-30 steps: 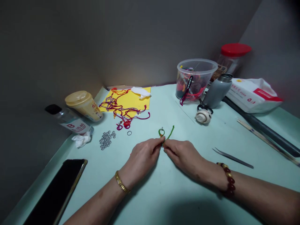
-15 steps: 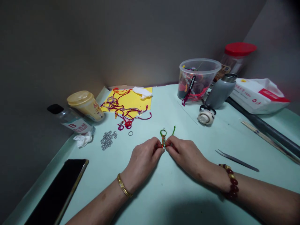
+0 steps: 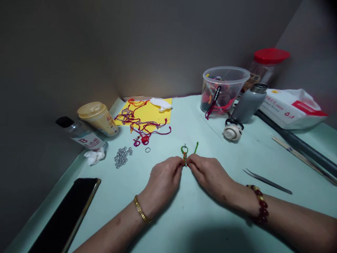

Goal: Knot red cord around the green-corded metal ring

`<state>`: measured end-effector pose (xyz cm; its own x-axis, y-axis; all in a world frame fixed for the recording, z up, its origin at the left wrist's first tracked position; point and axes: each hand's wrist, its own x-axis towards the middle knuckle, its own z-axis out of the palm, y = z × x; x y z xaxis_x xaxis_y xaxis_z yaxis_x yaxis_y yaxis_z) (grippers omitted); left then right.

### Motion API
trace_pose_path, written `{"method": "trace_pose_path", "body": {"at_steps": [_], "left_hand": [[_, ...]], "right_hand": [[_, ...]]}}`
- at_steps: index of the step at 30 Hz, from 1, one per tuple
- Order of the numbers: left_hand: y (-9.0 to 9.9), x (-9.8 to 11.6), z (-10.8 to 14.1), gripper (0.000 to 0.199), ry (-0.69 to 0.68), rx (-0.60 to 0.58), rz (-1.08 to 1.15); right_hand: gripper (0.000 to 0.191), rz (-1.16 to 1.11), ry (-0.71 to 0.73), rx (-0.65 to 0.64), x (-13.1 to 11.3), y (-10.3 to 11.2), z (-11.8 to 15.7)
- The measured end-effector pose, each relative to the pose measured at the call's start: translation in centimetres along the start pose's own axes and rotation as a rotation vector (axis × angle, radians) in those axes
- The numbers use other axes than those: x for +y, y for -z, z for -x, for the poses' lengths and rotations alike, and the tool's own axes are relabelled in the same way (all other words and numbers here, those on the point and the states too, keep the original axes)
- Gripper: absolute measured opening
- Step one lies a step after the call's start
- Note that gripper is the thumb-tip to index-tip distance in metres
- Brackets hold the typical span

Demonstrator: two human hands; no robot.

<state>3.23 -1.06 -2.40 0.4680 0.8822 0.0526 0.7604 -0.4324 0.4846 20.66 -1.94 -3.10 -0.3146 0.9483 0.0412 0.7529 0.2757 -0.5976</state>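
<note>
A small knotted cord piece [image 3: 185,159] in orange and green, with a green loop at its top and small silvery bits along it, lies between my hands. My left hand [image 3: 164,177] pinches it from the left, thumb and forefinger pressed together at its lower end. From the right, my right hand [image 3: 210,172] closes its fingertips at the same end, and a green cord tail [image 3: 196,147] sticks up beyond them. Exactly which strands each hand grips is hidden by the fingers. A small pin head shows at the top of the green loop.
Left are silver rings [image 3: 122,157], a phone [image 3: 64,214], a bottle [image 3: 88,138] and a lidded cup [image 3: 98,117]. Tangled cords [image 3: 147,127] lie by yellow paper [image 3: 155,114]. Right are tweezers [image 3: 268,181], a tape measure-like white roll [image 3: 232,133], a plastic tub [image 3: 226,75] and a grey flask [image 3: 250,103].
My left thumb has drawn up closer to the forefinger beside the cord piece. My right hand keeps its pinch, and the whole view has shifted slightly.
</note>
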Motion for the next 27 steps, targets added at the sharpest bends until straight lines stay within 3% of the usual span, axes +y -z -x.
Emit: {"method": "trace_pose_path", "body": {"at_steps": [6, 10, 12, 15, 17, 18, 20, 24, 25, 27], "left_hand": [[0.9, 0.5, 0.2, 0.018, 0.022, -0.067, 0.001], [2.6, 0.5, 0.4, 0.033, 0.053, -0.178, 0.007], [3.7, 0.4, 0.6, 0.041, 0.079, -0.36, 0.118], [5.2, 0.3, 1.0, 0.039, 0.199, -0.749, 0.36], [5.7, 0.2, 1.1, 0.036, 0.281, -0.909, 0.456], [5.8, 0.1, 1.0, 0.036, 0.286, -0.91, 0.468], [5.5, 0.0, 0.7, 0.038, 0.219, -0.737, 0.425], [3.8, -0.5, -0.1, 0.023, 0.047, -0.162, 0.182], [3.3, -0.6, -0.2, 0.017, 0.022, -0.076, 0.112], [2.5, -0.9, -0.3, 0.012, -0.028, -0.01, -0.005]], "right_hand": [[0.019, -0.001, -0.01, 0.008, -0.6, 0.4, 0.7], [0.023, 0.089, -0.013, -0.121, -1.5, 1.5, 1.6], [0.026, 0.085, 0.002, -0.233, -1.5, 2.3, 1.7], [0.029, 0.017, 0.026, -0.335, -0.9, 3.5, 1.2], [0.031, 0.015, -0.005, -0.297, -0.3, 4.0, 0.7], [0.031, 0.035, -0.027, -0.242, -0.1, 4.1, 0.5], [0.025, 0.101, -0.046, -0.123, 0.1, 3.9, 0.1], [0.01, 0.188, -0.015, -0.084, 0.0, 2.8, 0.2], [0.01, 0.198, -0.014, -0.096, 0.0, 2.5, 0.3], [0.013, 0.205, -0.018, -0.106, 0.1, 1.9, 0.4]]}}
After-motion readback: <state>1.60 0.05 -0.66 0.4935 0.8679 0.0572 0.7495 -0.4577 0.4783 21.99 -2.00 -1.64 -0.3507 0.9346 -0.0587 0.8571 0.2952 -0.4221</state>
